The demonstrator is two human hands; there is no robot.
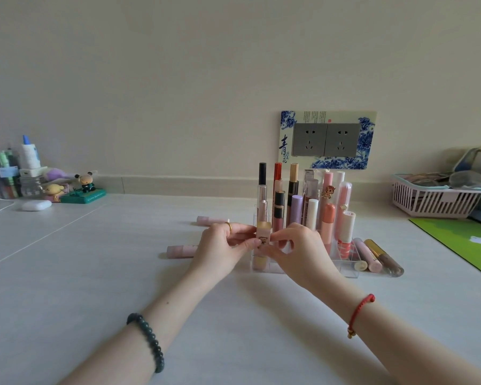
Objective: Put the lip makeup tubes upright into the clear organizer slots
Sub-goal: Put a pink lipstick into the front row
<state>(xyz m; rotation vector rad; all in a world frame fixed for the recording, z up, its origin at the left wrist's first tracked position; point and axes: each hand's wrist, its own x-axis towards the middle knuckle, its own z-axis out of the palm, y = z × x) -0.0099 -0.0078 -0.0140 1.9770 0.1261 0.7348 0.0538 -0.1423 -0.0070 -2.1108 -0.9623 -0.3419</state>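
Observation:
A clear organizer (345,266) stands on the white table, with several lip tubes upright in its slots. A pale pink tube with a small picture (263,234) stands upright at the organizer's front left slot. My left hand (222,245) and my right hand (297,247) both pinch it from either side. Two pink tubes lie on the table to the left, one (179,251) near my left wrist and one (210,220) farther back. Three more tubes (378,258) lie just right of the organizer.
A wall socket plate (326,140) sits behind the organizer. A pink basket (433,200) and a green mat (467,240) are at the right. Figurines, a pen holder (3,173) and a white case (36,205) stand at the far left.

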